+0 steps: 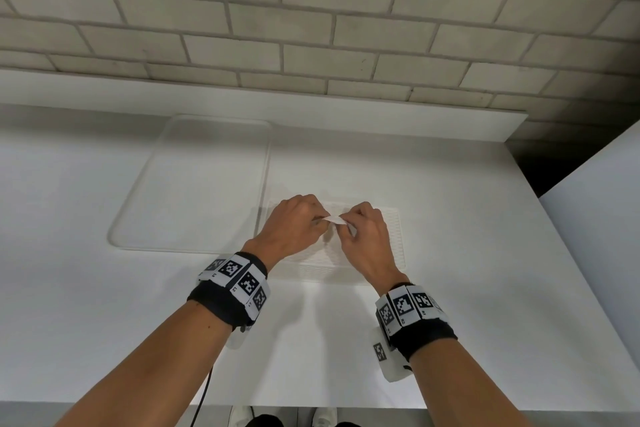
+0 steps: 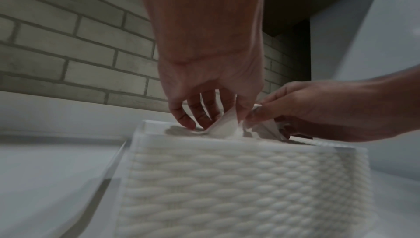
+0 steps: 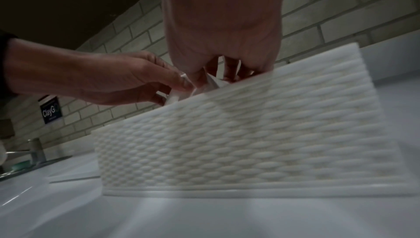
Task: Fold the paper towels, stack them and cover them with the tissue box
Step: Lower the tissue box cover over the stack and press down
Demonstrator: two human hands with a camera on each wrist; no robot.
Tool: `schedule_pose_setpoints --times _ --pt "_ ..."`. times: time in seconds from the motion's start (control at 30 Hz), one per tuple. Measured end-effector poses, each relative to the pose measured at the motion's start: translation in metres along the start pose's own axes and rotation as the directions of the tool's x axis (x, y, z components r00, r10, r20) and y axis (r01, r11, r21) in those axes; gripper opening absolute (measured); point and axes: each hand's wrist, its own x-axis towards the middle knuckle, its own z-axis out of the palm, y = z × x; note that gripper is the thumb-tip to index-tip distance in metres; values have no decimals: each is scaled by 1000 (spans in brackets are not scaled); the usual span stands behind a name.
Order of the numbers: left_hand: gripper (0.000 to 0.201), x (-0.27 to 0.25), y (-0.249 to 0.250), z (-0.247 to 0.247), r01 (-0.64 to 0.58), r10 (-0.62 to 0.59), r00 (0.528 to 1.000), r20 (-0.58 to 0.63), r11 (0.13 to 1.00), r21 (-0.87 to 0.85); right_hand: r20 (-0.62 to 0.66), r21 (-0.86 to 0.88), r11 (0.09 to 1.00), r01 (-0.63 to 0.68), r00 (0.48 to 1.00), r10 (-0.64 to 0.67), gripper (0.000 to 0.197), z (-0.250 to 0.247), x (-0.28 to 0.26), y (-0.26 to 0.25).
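A white tissue box with a woven-pattern surface stands on the white counter. A tip of white paper towel sticks up from the middle of its top. My left hand and my right hand sit close together above the box, and both pinch this paper between thumb and fingers. In the left wrist view the right hand comes in from the right. The left hand reaches in from the left in the right wrist view. What lies inside the box is hidden.
A clear flat tray lies on the counter just left of the box. A grey brick wall rises behind a low white ledge. A white panel stands at the right. A tap and a dark sign show far left.
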Motion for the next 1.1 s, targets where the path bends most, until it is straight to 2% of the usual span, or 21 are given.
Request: schedule_pose_setpoints --times 0.13,0.2,0.23,0.3,0.33,0.4,0.47,0.5,0.67,0.8,0.93,1.03,1.1 --pt "31 -7 -2 -4 51 -50 998 34 998 -29 56 112 993 -43 998 37 26 -12 -4 0" --pt "39 -16 -6 -10 129 -135 990 -37 984 -123 -46 123 988 -91 994 97 36 -26 -8 5" --pt "42 -21 -10 -12 174 -198 974 -115 967 -185 -124 112 983 -145 979 159 38 -32 -10 10" --pt "46 -30 -18 -14 327 -384 895 -227 911 -253 -205 117 934 -338 912 356 45 -42 -10 19" --pt "49 -34 -19 -14 436 -499 840 -211 854 -283 -197 145 890 -432 869 454 49 -45 -10 22" --pt "57 -37 -20 -14 611 -691 722 -41 664 -430 -117 239 796 -557 797 593 54 -50 -7 21" --pt "59 -34 -16 -12 662 -761 632 144 435 -611 -7 286 714 -639 744 668 57 -52 -4 14" --pt "60 -32 -13 -13 666 -771 607 190 364 -651 19 291 695 -657 731 683 58 -52 -2 12" --pt "62 -17 -11 -14 654 -769 613 183 364 -664 55 325 645 -692 694 718 61 -48 11 11" --pt "59 -13 -18 -12 671 -776 604 181 373 -641 51 293 652 -699 692 720 61 -48 17 11" --pt "53 -15 -13 -12 676 -776 615 139 428 -600 65 263 658 -706 693 718 57 -48 18 10" --pt "56 -22 -13 -15 661 -762 632 140 436 -611 69 270 660 -701 698 712 59 -54 15 12" --pt "61 -26 -12 -30 632 -742 662 107 476 -611 29 319 675 -665 719 694 61 -64 12 15"
